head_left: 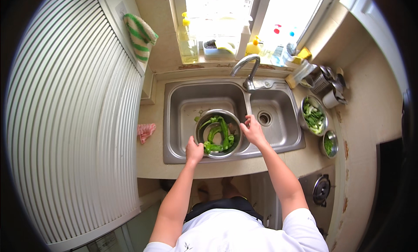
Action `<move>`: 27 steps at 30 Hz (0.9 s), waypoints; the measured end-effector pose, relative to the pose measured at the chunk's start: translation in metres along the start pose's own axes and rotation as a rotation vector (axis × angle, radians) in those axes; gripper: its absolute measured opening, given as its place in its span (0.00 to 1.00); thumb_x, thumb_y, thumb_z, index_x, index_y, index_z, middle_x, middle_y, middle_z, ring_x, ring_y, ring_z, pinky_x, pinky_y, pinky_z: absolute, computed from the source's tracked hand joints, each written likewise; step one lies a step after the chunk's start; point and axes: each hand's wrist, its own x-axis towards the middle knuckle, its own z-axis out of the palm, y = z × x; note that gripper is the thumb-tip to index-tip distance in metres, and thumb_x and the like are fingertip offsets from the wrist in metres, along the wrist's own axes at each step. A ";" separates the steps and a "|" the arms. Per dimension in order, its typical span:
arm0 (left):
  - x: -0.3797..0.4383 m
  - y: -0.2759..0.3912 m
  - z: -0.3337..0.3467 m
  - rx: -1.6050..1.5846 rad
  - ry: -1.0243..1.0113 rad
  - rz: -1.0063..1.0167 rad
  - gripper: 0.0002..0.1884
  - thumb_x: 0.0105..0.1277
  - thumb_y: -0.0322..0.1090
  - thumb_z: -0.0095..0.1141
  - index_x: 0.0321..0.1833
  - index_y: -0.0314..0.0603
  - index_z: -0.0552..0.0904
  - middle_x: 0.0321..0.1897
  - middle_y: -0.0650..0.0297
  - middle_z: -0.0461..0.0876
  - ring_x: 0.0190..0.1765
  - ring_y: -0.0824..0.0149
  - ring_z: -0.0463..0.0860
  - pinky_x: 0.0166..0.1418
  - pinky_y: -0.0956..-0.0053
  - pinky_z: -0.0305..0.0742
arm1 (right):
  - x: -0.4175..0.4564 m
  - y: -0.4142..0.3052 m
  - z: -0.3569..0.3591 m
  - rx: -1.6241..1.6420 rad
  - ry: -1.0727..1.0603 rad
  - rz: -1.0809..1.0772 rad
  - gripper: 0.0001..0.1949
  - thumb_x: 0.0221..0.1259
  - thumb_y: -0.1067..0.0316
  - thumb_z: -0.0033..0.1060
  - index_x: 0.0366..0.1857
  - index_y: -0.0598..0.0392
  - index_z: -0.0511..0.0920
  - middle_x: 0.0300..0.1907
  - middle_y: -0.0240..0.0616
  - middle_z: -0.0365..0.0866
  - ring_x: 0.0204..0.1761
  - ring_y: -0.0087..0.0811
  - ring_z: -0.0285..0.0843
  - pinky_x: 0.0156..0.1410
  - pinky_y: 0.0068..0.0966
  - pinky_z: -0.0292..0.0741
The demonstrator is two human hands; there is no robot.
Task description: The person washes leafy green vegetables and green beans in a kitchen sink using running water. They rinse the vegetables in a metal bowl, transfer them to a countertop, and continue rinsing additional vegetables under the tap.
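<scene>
A round stainless steel bowl [237, 147] with several long green peppers [224, 131] in it stands in the near part of the large left basin of a double sink [176, 118]. My left hand [195, 150] grips its near left rim, the thumb on top. At the bowl's right side is my right hand [252, 129], fingers partly curled over the divider between the basins; whether it touches the rim I cannot tell. Small green scraps lie beside the bowl in the basin.
Behind the divider rises a curved faucet [249, 61]. To the right stand a steel bowl of cut greens [313, 116], a smaller one of chopped greens [329, 144] and a utensil holder [319, 83]. A pink cloth [146, 131] lies left; bottles line the windowsill.
</scene>
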 end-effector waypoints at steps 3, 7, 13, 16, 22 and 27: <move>0.043 -0.029 0.020 0.113 0.048 -0.111 0.20 0.63 0.30 0.58 0.59 0.38 0.79 0.51 0.44 0.89 0.58 0.38 0.85 0.65 0.49 0.79 | 0.072 -0.004 -0.004 -0.077 0.035 -0.170 0.21 0.66 0.63 0.68 0.59 0.58 0.76 0.52 0.50 0.82 0.56 0.53 0.82 0.61 0.44 0.79; 0.080 -0.040 0.055 0.140 0.062 -0.230 0.19 0.64 0.30 0.59 0.59 0.39 0.79 0.52 0.44 0.88 0.60 0.39 0.85 0.66 0.50 0.78 | 0.156 0.006 -0.027 -0.414 0.309 -0.366 0.19 0.62 0.65 0.66 0.56 0.58 0.79 0.60 0.48 0.78 0.63 0.50 0.75 0.68 0.45 0.73; 0.120 -0.080 0.100 0.133 0.046 -0.321 0.24 0.64 0.28 0.59 0.65 0.43 0.79 0.57 0.47 0.88 0.63 0.43 0.85 0.68 0.53 0.78 | 0.199 0.049 -0.048 -0.860 0.115 -0.229 0.20 0.61 0.60 0.69 0.53 0.58 0.82 0.55 0.46 0.84 0.63 0.45 0.79 0.70 0.44 0.70; 0.133 -0.090 0.117 0.128 0.009 -0.313 0.25 0.64 0.28 0.59 0.66 0.43 0.79 0.57 0.48 0.88 0.63 0.44 0.85 0.68 0.55 0.78 | 0.187 0.060 -0.043 -0.845 0.110 -0.305 0.21 0.60 0.59 0.71 0.54 0.58 0.81 0.50 0.43 0.85 0.60 0.44 0.81 0.71 0.44 0.68; 0.173 -0.119 0.124 0.041 -0.061 -0.250 0.22 0.66 0.30 0.63 0.64 0.41 0.81 0.56 0.48 0.88 0.63 0.46 0.85 0.67 0.56 0.78 | 0.145 -0.007 0.015 -0.430 -0.239 -0.545 0.15 0.62 0.62 0.68 0.49 0.55 0.81 0.47 0.45 0.83 0.53 0.46 0.83 0.55 0.42 0.79; 0.204 -0.077 0.125 0.097 -0.126 -0.238 0.23 0.70 0.35 0.65 0.67 0.42 0.80 0.58 0.47 0.87 0.63 0.45 0.85 0.67 0.54 0.79 | 0.183 0.064 0.128 -0.521 -0.346 -0.363 0.15 0.64 0.60 0.69 0.47 0.59 0.82 0.49 0.49 0.84 0.53 0.51 0.86 0.54 0.45 0.85</move>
